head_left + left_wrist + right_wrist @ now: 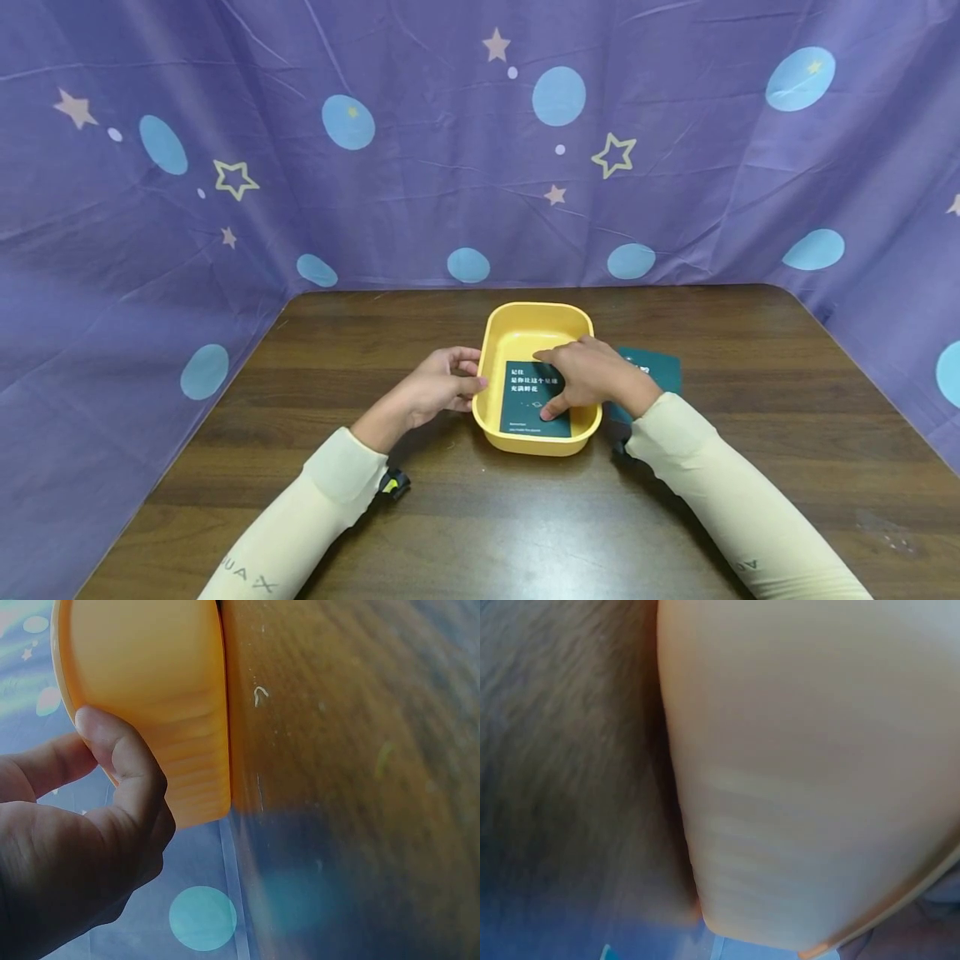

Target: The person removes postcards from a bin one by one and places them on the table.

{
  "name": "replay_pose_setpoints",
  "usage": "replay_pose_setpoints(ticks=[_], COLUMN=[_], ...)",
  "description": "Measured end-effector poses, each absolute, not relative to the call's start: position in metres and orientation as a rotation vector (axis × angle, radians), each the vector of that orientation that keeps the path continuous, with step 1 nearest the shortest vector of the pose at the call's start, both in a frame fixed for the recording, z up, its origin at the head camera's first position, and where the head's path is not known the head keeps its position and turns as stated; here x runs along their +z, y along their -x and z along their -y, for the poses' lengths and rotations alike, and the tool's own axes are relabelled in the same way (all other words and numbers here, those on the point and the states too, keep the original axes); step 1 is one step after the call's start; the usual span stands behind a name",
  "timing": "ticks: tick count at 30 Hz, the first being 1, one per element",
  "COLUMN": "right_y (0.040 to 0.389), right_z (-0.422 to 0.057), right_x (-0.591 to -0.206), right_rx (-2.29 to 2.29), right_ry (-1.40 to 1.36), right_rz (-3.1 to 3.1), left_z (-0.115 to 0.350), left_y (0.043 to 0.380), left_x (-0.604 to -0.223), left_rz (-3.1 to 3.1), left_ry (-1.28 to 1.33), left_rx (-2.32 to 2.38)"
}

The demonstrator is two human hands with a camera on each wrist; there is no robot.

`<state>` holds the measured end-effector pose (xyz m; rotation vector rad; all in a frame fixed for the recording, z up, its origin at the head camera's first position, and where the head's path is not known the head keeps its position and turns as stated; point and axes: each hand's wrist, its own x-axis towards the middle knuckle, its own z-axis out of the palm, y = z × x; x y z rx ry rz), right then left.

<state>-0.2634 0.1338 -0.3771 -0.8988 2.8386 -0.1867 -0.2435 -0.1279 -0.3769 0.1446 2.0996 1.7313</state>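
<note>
In the head view, a yellow plastic tub [536, 447] stands on the wooden table between both hands. My left hand [438, 385] pinches its left rim, thumb and fingertips meeting at the edge; the left wrist view shows this hand [97, 817] against the tub's side wall [150, 660]. My right hand [588, 372] reaches over the right rim into the tub. A dark green card [525, 412] with white lettering lies inside, beneath that hand. The right thumb rests on its face and the index finger extends by its far edge; the other fingers are hidden.
A second dark green card [660, 369] lies on the table [360, 350] to the tub's right, partly covered by my right wrist. A purple curtain [450, 167] with stars and blue spots hangs behind the table. The tub's outer wall [802, 772] fills the right wrist view.
</note>
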Motion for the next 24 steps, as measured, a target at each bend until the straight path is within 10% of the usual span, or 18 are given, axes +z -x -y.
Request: replay_pose_setpoints(ticks=[24], right_y=[0.2627], right_z=[-0.1356], right_x=[-0.3765], right_rx=[-0.261], right_ry=[0.939], right_rz=[-2.889], left_z=[0.1281], left_y=[0.2423], left_x=[-0.3764], left_rz=[-2.091], left_ry=[-0.138], left_rx=[1.734])
